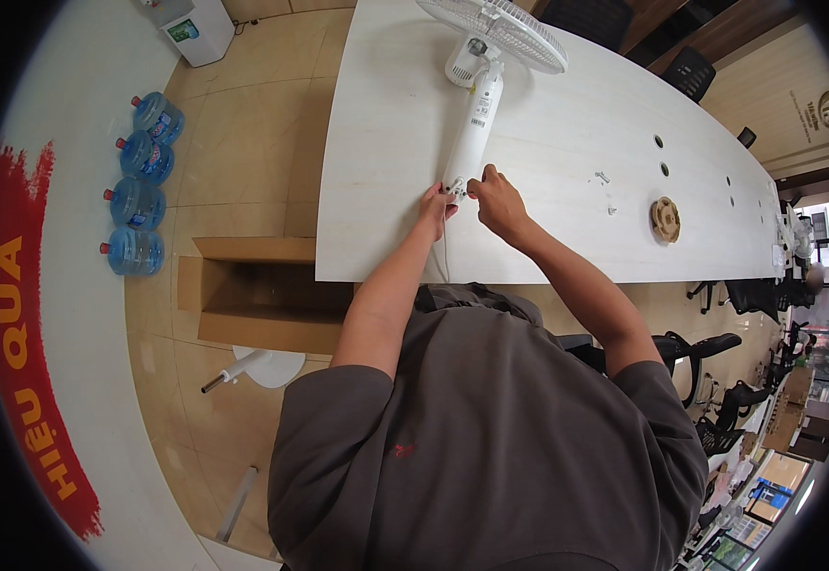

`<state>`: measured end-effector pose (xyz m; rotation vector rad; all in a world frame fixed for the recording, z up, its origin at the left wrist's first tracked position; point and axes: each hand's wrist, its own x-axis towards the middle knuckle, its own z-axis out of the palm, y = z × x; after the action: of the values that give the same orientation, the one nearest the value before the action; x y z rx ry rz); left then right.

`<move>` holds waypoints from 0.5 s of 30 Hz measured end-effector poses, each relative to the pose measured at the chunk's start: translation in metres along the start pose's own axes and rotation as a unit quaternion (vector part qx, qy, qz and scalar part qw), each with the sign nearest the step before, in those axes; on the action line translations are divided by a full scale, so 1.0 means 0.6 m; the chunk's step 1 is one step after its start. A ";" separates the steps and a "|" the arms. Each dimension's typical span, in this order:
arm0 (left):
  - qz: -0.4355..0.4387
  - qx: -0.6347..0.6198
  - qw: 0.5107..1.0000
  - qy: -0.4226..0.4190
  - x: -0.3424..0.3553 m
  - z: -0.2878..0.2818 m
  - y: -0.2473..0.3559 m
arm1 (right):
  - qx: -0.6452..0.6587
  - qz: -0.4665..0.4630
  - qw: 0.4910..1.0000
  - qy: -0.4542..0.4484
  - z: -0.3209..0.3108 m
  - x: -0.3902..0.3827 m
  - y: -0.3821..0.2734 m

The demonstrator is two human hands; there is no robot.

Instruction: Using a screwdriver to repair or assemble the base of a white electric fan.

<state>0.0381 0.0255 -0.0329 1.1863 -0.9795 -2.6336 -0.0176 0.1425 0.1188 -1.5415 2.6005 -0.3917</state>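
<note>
White fan [473, 128], one: post end [456, 185] between both hands' fingers, head [521, 34] beyond. Left hand [436, 208]: fingers gripping that end. Right hand [500, 205]: fingers curled beside it, grip unclear.

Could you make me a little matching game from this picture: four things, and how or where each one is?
Things:
1. fan
2. blue bottles
3. cardboard box
4. brown round piece

Places and states:
A. open-topped, beside the table
B. lying to the right of the right hand
C. held near one end by the left hand
D. in a row on the floor

Pairs: 1-C, 2-D, 3-A, 4-B
</note>
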 end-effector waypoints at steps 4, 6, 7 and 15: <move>0.005 -0.001 1.000 0.002 -0.005 -0.001 0.002 | 0.040 0.054 0.998 0.001 0.001 0.007 -0.002; 0.000 0.008 1.000 0.001 -0.004 0.001 0.003 | 0.046 0.081 0.996 0.008 0.003 0.006 0.002; 0.000 0.008 1.000 0.001 -0.004 0.001 0.004 | 0.049 0.086 0.994 0.037 0.005 0.003 0.007; 0.014 -0.010 1.000 0.002 0.002 -0.010 -0.011 | 0.076 0.251 0.965 0.022 -0.013 -0.017 -0.005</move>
<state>0.0425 0.0273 -0.0409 1.1648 -0.9603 -2.6112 -0.0116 0.1513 0.1264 -0.7896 2.7841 -0.5561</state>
